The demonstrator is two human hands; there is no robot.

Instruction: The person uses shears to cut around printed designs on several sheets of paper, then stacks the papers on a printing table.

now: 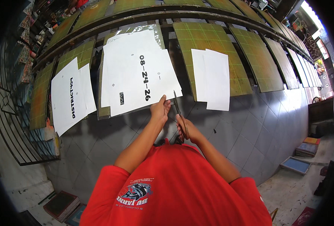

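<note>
My left hand (160, 109) pinches the near edge of a white printed paper sheet (125, 75) by its lower right corner, thumb on top. This sheet overlaps other paper and lies over a clear plastic sheet (140, 28) on a green board. My right hand (186, 128) is wrapped round the handles of a pair of scissors (177, 105). Their blades point away from me and reach the sheet's right corner, just right of my left hand. Whether the blades are in the paper, I cannot tell.
Left of the sheet, another printed paper (69, 98) overhangs a board. To the right, blank white papers (211, 79) rest on a green gridded board (238, 77). More boards line the dark rack (167, 15). A black metal grille (12, 124) stands left, and framed screens (295, 165) lie right.
</note>
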